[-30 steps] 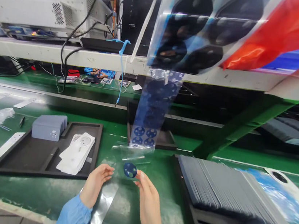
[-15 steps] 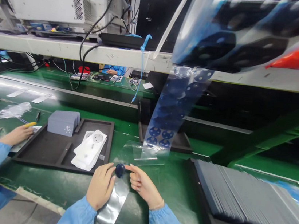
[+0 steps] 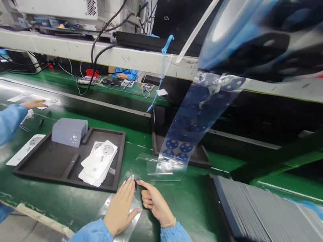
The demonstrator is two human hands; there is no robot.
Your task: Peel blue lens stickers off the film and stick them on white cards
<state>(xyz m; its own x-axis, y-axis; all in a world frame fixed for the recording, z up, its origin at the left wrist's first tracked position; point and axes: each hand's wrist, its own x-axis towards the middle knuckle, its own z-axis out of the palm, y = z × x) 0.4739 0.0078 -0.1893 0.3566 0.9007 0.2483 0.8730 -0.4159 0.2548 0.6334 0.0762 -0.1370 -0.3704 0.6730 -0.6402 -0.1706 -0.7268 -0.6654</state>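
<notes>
My left hand [image 3: 120, 207] lies flat with its fingers stretched out. It covers most of a dark round disc [image 3: 135, 185] on the green bench, so only the disc's right edge shows. Under that hand runs a clear plastic film strip [image 3: 126, 237]. My right hand [image 3: 156, 204] points its index finger at the disc's edge, its other fingers curled in and its thumb hidden. Whether the fingertip touches the disc I cannot tell. Just left of my hands, white cards with round printed patterns [image 3: 99, 164] lie in a black tray [image 3: 65, 182].
Grey panels [image 3: 69, 132] stand in the tray. A roll's strip of dark round stickers [image 3: 191, 117] hangs from the shelf [image 3: 139, 60]. Rows of grey sheets [image 3: 270, 222] fill a rack at right. A co-worker's hand [image 3: 35, 103] is at left.
My left hand has moved right and flattened over the disc, which showed whole before. My right hand has hardly moved. The co-worker's hand has moved away from the white card beside the tray.
</notes>
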